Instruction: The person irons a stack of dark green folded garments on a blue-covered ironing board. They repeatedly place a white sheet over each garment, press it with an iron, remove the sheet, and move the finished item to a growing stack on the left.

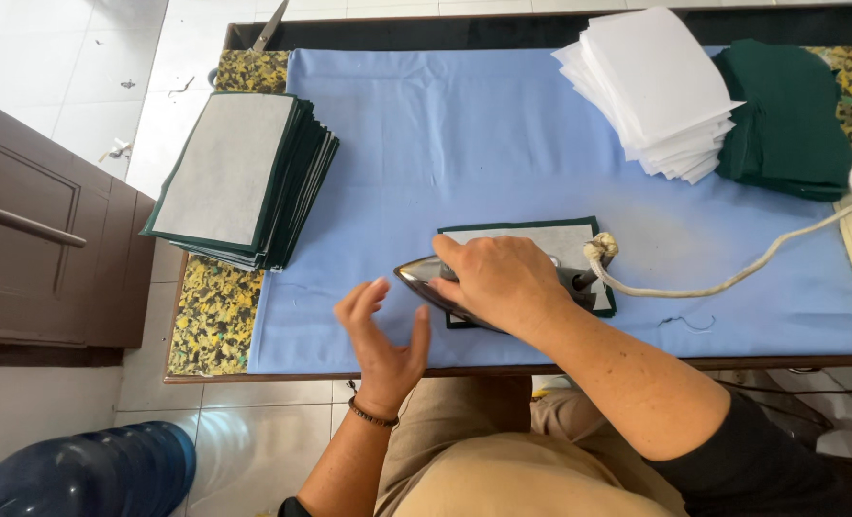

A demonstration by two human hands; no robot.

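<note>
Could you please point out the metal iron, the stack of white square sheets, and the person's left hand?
Metal iron [424, 280], head view, on its shiny pointed tip.
Stack of white square sheets [652, 86], head view, on the top sheet.
Left hand [385, 337], head view, on the palm.

This looks like a small sewing workshop: a padded pressing table under a blue cloth [503, 124], an iron [445, 282] on a corded lead, and cut pieces sorted in stacks, green fabric [790, 115], white interfacing [656, 86], fused panels [244, 177]. Scissors [271, 24] lie at the edge.
</note>
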